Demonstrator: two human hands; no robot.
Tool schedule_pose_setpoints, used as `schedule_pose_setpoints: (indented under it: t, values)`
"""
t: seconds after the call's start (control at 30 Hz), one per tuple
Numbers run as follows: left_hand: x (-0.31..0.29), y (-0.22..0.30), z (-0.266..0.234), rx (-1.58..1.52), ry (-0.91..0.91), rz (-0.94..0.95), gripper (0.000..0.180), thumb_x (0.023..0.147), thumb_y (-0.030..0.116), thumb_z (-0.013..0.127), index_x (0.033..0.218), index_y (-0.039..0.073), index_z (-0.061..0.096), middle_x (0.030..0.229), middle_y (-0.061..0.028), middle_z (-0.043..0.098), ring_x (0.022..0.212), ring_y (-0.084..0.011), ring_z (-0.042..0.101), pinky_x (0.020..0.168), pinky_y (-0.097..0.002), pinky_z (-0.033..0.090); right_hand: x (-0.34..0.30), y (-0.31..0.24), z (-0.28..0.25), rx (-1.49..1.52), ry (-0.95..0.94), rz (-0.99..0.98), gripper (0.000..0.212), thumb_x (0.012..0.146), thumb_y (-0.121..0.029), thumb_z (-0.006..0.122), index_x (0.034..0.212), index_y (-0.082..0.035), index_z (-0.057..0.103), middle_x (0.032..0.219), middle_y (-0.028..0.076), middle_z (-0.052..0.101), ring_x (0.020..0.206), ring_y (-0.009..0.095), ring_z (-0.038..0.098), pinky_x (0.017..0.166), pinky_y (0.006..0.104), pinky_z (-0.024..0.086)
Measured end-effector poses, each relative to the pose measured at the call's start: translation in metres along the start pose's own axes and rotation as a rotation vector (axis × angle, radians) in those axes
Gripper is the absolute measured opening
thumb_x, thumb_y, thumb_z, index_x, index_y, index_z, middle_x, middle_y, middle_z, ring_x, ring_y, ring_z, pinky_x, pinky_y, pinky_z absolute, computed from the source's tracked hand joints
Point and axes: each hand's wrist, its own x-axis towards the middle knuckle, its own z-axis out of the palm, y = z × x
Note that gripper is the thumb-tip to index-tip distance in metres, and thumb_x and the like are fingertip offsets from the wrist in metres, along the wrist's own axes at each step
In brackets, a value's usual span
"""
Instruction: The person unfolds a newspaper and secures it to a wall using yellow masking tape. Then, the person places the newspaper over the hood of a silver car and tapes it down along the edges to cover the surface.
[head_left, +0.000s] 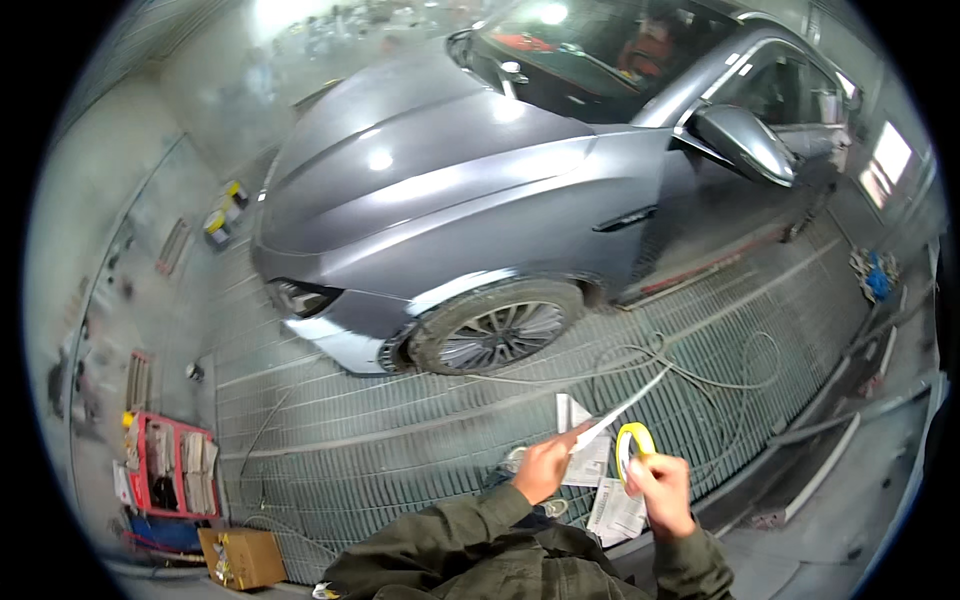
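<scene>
My right hand (664,492) is closed on a roll of yellow masking tape (641,436), its ring upright above the thumb. My left hand (546,468), to the left of it, grips one end of a thin white strip (622,408) that slants up and away to the right. Whether the strip is paper or tape I cannot tell. Printed newspaper sheets (618,512) show below and between the hands. Ahead stands a grey car (470,190), its front wheel (503,336) nearest to me and pale patches along the wheel arch and bumper.
A hose (655,350) lies looped on the slatted floor (400,430) between me and the car. A red rack (178,465) with folded paper and a cardboard box (242,558) stand at left. Yellow-topped cans (228,208) sit by the car's nose. A dark panel (815,470) lies at right.
</scene>
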Motion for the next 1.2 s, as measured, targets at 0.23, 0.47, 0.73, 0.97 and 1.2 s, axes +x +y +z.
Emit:
schedule_pose_setpoints:
  t: [0.23,0.47,0.73,0.97,1.2]
  values:
    - [0.018,0.016,0.008,0.347,-0.088,0.303,0.044,0.088,-0.002,0.055,0.131,0.004,0.060,0.125,-0.0146,0.065,0.114,-0.0278,0.065,0.094,-0.0360,0.053,0.004,0.047,-0.001,0.308,0.078,0.345,0.055,0.107,-0.043,0.040,0.091,0.001,0.068,0.082,0.006,0.066,0.070,0.013,0.060,0.066,0.0275,0.048]
    - [0.061,0.021,0.028,0.486,-0.193,0.617,0.043,0.080,-0.002,0.061,0.123,0.004,0.065,0.121,-0.0121,0.068,0.112,-0.0255,0.067,0.090,-0.0369,0.054,-0.007,0.064,-0.011,0.333,0.370,0.433,0.028,0.097,-0.028,0.064,0.090,-0.001,0.069,0.079,0.003,0.065,0.067,0.010,0.062,0.063,0.0249,0.048]
    - [0.108,0.023,0.008,0.064,-0.579,0.481,0.054,0.074,0.003,0.075,0.126,0.000,0.062,0.119,-0.0178,0.067,0.112,-0.0326,0.066,0.094,-0.0375,0.053,0.001,0.072,0.018,0.432,0.563,0.264,0.023,0.093,-0.024,0.073,0.095,-0.001,0.073,0.075,-0.001,0.063,0.063,0.005,0.053,0.058,0.0235,0.042]
    - [0.137,-0.014,-0.008,-0.197,-0.964,0.009,0.043,0.083,0.007,0.077,0.123,-0.001,0.065,0.103,-0.0139,0.073,0.094,-0.0151,0.069,0.084,-0.0292,0.054,0.004,0.054,0.060,0.336,0.885,0.180,0.017,0.087,-0.013,0.077,0.096,0.002,0.075,0.087,0.003,0.072,0.078,0.006,0.062,0.070,0.0244,0.051]
    - [0.170,-0.062,0.007,-0.453,-0.809,-0.203,0.016,0.097,0.009,0.063,0.097,-0.006,0.067,0.086,-0.0017,0.066,0.077,-0.0061,0.056,0.066,-0.0248,0.046,-0.077,0.051,0.086,-0.039,1.490,0.273,0.019,0.085,-0.011,0.077,0.094,0.005,0.073,0.084,0.005,0.072,0.076,0.007,0.062,0.068,0.0255,0.050]
